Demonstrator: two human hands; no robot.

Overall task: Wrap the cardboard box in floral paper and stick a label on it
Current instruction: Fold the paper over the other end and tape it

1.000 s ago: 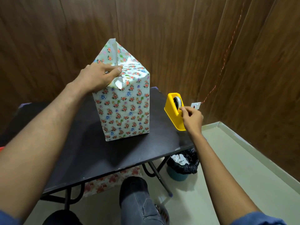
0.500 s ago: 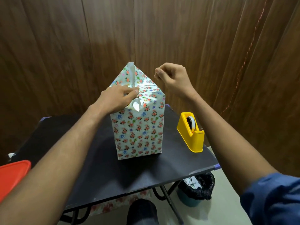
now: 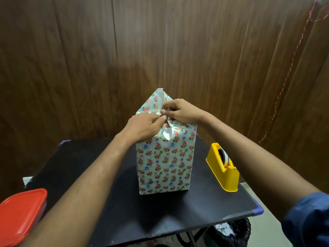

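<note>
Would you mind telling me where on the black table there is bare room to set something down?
The table is bare left of the wrapped box, under the left forearm, and in front of the box to the near edge. The right is tighter: the yellow tape dispenser stands there. The red lid borders the near-left corner.

A single head-worn view looks forward and down from close above the near edge of the black table (image 3: 110, 202). It faces the wooden wall (image 3: 89, 68) rising just behind the table's far edge.
</note>
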